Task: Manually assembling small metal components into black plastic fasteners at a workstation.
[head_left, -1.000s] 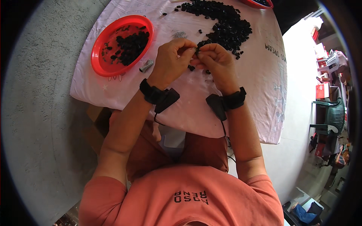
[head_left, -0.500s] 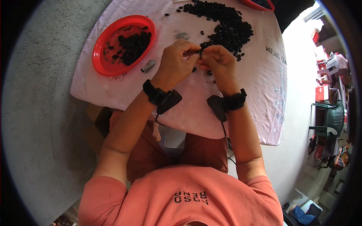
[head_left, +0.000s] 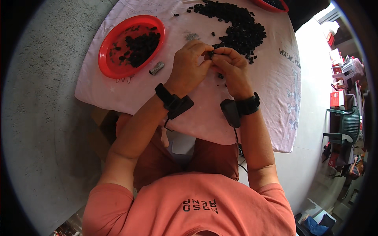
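Over the table, my left hand (head_left: 189, 70) and my right hand (head_left: 235, 70) meet fingertip to fingertip. Between them they pinch a small black plastic piece (head_left: 212, 54), mostly covered by the fingers, so its exact kind is unclear. Just beyond the hands spreads a large pile of similar small black pieces (head_left: 243, 34). A little heap of tiny grey metal-looking bits (head_left: 192, 36) lies past my left hand. To the left, a red plastic basin (head_left: 103, 55) holds more black pieces (head_left: 143, 47). A short silvery cylinder (head_left: 156, 68) rests between the basin and my left wrist.
A pale pink printed cloth (head_left: 271, 110) covers the table. Another red basin (head_left: 271, 5) with dark contents stands at the far right edge. Black devices are strapped to both wrists, a cable (head_left: 236, 135) hanging from the right one. A green chair (head_left: 348, 124) is off to the right.
My left hand has shifted slightly right, and its fingers have closed further around the black piece against my right fingertips. The piles and basins are unchanged apart from a slight view shift.
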A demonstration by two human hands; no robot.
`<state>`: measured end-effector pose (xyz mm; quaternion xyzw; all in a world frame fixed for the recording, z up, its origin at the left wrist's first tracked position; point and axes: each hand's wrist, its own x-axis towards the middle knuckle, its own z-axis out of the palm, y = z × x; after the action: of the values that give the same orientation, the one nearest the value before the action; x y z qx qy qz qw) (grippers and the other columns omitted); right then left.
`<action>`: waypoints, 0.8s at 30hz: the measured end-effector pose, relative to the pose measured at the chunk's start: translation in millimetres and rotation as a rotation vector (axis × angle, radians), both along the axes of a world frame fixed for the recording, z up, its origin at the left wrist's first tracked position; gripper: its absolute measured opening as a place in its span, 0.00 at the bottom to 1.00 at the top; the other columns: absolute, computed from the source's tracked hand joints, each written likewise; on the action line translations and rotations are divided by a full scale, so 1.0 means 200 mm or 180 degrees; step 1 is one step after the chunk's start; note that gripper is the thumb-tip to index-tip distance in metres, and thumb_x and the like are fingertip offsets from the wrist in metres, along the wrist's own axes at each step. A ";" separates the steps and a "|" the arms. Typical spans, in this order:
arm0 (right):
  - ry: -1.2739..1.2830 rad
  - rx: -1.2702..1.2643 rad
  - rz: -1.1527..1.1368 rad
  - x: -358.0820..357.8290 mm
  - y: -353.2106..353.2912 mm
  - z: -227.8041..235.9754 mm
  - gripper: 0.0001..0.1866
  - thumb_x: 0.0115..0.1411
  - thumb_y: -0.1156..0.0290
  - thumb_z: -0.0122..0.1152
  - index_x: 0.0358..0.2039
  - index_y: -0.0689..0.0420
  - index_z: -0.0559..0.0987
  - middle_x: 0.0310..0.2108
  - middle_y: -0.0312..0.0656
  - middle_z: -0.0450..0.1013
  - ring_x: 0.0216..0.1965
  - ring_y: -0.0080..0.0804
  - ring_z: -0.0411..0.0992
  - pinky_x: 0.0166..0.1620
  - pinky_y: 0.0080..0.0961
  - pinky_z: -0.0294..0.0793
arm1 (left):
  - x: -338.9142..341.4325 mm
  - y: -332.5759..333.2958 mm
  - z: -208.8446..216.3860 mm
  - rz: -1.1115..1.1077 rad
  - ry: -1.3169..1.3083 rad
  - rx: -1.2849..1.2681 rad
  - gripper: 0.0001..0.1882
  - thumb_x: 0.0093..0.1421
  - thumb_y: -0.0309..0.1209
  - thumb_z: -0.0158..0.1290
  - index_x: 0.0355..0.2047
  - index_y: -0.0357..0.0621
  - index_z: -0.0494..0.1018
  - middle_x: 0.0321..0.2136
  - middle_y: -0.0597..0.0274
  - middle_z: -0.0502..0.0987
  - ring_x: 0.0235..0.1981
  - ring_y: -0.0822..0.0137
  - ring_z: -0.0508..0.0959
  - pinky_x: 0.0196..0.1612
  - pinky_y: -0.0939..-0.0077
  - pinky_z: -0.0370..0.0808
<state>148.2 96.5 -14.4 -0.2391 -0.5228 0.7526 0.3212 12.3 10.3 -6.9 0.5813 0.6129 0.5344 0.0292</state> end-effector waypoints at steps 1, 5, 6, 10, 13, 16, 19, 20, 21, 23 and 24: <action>-0.0038 -0.0021 0.0014 0.00 0.00 -0.01 0.11 0.59 0.77 0.64 0.43 0.63 0.77 0.38 0.42 0.80 0.36 0.23 0.77 0.40 0.17 0.77 | -0.01 0.00 0.00 0.0005 0.0072 -0.0011 0.15 0.47 0.19 0.60 0.37 0.39 0.76 0.32 0.55 0.77 0.35 0.56 0.79 0.39 0.66 0.76; -0.0095 0.0017 -0.0078 0.01 0.00 0.01 0.11 0.58 0.78 0.65 0.41 0.63 0.77 0.36 0.41 0.80 0.34 0.22 0.77 0.38 0.16 0.76 | -0.02 -0.01 0.01 -0.0054 0.0254 -0.0096 0.15 0.47 0.19 0.62 0.38 0.38 0.77 0.33 0.57 0.77 0.35 0.60 0.80 0.39 0.72 0.77; -0.0126 0.0053 -0.0075 0.01 0.00 0.00 0.11 0.57 0.78 0.66 0.41 0.62 0.77 0.35 0.41 0.80 0.34 0.22 0.77 0.37 0.16 0.76 | -0.02 -0.01 0.01 -0.0090 0.0274 -0.0127 0.15 0.47 0.20 0.62 0.38 0.38 0.77 0.33 0.57 0.77 0.35 0.60 0.80 0.39 0.71 0.77; -0.0223 0.0159 -0.0100 0.00 0.01 -0.02 0.11 0.57 0.78 0.66 0.41 0.62 0.77 0.33 0.40 0.81 0.32 0.20 0.76 0.35 0.14 0.74 | -0.02 -0.02 0.00 -0.0115 0.0389 -0.0074 0.16 0.47 0.21 0.61 0.38 0.38 0.76 0.34 0.56 0.77 0.35 0.57 0.80 0.39 0.70 0.77; -0.0274 0.0215 -0.0123 0.01 0.00 0.00 0.11 0.57 0.78 0.67 0.40 0.62 0.77 0.33 0.40 0.81 0.32 0.19 0.76 0.35 0.13 0.73 | -0.02 -0.02 0.02 -0.0171 0.0412 -0.0081 0.15 0.48 0.21 0.61 0.38 0.38 0.76 0.34 0.55 0.77 0.36 0.54 0.79 0.39 0.67 0.76; -0.0305 0.0265 -0.0085 0.01 0.00 -0.01 0.11 0.58 0.77 0.66 0.41 0.62 0.78 0.34 0.40 0.81 0.32 0.19 0.76 0.36 0.13 0.73 | -0.02 -0.03 0.02 -0.0243 0.0374 -0.0147 0.14 0.48 0.22 0.61 0.38 0.38 0.76 0.35 0.53 0.76 0.37 0.51 0.78 0.39 0.63 0.76; -0.0250 0.0225 -0.0043 0.00 0.00 -0.01 0.10 0.60 0.75 0.64 0.42 0.61 0.78 0.34 0.40 0.81 0.32 0.19 0.76 0.35 0.13 0.73 | -0.03 -0.03 0.02 -0.0234 0.0347 -0.0175 0.14 0.49 0.22 0.61 0.39 0.37 0.76 0.34 0.53 0.77 0.35 0.54 0.79 0.39 0.65 0.77; -0.0217 0.0198 -0.0030 0.00 0.00 -0.01 0.10 0.60 0.75 0.64 0.42 0.61 0.78 0.34 0.40 0.81 0.32 0.19 0.76 0.35 0.13 0.73 | -0.04 -0.03 0.02 -0.0243 0.0296 -0.0203 0.15 0.50 0.23 0.61 0.40 0.37 0.76 0.33 0.54 0.78 0.34 0.56 0.80 0.38 0.67 0.77; -0.0233 0.0192 0.0018 0.00 0.01 -0.01 0.11 0.61 0.75 0.63 0.43 0.61 0.77 0.35 0.40 0.81 0.33 0.20 0.76 0.36 0.14 0.73 | -0.05 -0.04 0.03 -0.0252 0.0245 -0.0231 0.16 0.51 0.23 0.61 0.41 0.36 0.76 0.33 0.54 0.78 0.34 0.58 0.80 0.38 0.69 0.77; -0.0260 0.0176 0.0115 0.00 0.01 -0.01 0.13 0.62 0.74 0.62 0.46 0.62 0.77 0.37 0.41 0.81 0.34 0.21 0.76 0.37 0.15 0.74 | -0.06 -0.04 0.03 -0.0280 0.0164 -0.0272 0.15 0.52 0.23 0.61 0.42 0.36 0.77 0.33 0.54 0.78 0.34 0.59 0.81 0.38 0.70 0.78; -0.0226 0.0203 0.0144 0.00 0.00 0.00 0.14 0.62 0.73 0.62 0.48 0.62 0.76 0.38 0.42 0.80 0.35 0.22 0.77 0.39 0.16 0.75 | -0.06 -0.04 0.04 -0.0294 0.0124 -0.0292 0.15 0.52 0.23 0.60 0.42 0.35 0.77 0.33 0.54 0.78 0.33 0.59 0.81 0.38 0.71 0.78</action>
<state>148.4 97.0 -13.9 -0.2434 -0.5629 0.7336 0.2929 0.5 1.9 0.5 0.6173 0.6098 0.4924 0.0685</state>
